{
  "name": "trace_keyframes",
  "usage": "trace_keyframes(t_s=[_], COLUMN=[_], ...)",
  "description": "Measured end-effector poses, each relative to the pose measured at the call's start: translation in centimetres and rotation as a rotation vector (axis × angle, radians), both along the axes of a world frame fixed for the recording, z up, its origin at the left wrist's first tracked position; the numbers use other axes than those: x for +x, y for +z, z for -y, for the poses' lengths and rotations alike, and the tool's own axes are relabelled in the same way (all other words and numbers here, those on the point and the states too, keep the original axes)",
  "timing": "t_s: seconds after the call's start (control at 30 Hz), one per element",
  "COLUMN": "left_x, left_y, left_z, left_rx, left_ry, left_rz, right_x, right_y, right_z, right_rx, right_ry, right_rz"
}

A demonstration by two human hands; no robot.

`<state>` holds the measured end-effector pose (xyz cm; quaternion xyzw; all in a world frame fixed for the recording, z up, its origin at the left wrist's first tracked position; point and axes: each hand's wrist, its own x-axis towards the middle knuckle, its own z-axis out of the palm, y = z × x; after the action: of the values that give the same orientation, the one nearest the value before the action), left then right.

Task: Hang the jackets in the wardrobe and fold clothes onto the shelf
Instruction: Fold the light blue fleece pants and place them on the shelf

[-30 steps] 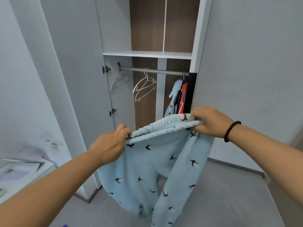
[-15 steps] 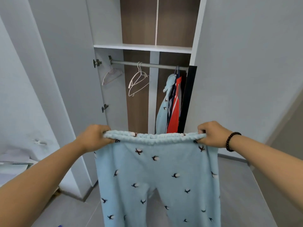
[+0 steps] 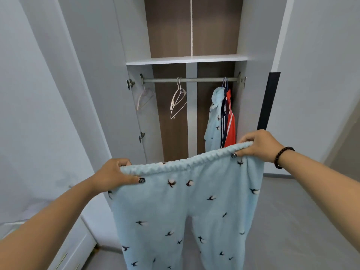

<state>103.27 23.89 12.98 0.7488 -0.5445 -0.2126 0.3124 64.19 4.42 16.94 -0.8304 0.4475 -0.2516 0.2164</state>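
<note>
Light blue fleece trousers (image 3: 187,207) with small dark birds hang spread flat in front of me, legs down. My left hand (image 3: 115,175) pinches the left end of the waistband. My right hand (image 3: 257,144) pinches the right end, slightly higher. Behind them stands the open wardrobe with a white shelf (image 3: 185,59) over a metal rail (image 3: 191,80). On the rail's right end hang a matching light blue jacket (image 3: 214,121) and a red and navy jacket (image 3: 228,123). White empty hangers (image 3: 178,101) hang at mid rail.
The wardrobe's left door (image 3: 93,78) stands open toward me, with another hanger's shape (image 3: 145,97) showing by its hinge side. The right door's dark edge (image 3: 268,100) is near my right hand. A white cabinet (image 3: 74,248) sits low at left. Grey floor (image 3: 292,221) lies below.
The bunched trousers have been pulled out flat by the waistband, my hands moving apart. My view has turned to face the wardrobe straight on, and my right hand has risen.
</note>
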Motion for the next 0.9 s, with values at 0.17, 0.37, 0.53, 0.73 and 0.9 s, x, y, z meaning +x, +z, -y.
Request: trace_keyframes(t_s=[0.17, 0.37, 0.53, 0.73, 0.9], left_x=[2.4, -1.5, -4.8, -7.1, -11.0], left_y=[0.9, 1.1, 0.6, 1.3, 2.6], left_z=[0.1, 4.2, 6.3, 6.9, 6.7], left_rx=[-0.074, -0.039, -0.1, -0.148, -0.197], left_ry=[0.046, 0.029, 0.198, 0.116, -0.205], left_rz=[-0.327, -0.528, -0.781, -0.769, -0.817], right_x=[3.7, 7.9, 8.9, 10.8, 11.7], right_y=[-0.8, 0.4, 0.3, 1.3, 2.7], right_z=[-3.0, -3.7, -4.2, -6.8, -9.0], right_rx=[-0.182, 0.114, 0.621, 0.884, 0.842], right_ry=[-0.188, -0.385, -0.443, -0.314, -0.254], right_rz=[0.025, -0.213, 0.08, 0.413, 0.638])
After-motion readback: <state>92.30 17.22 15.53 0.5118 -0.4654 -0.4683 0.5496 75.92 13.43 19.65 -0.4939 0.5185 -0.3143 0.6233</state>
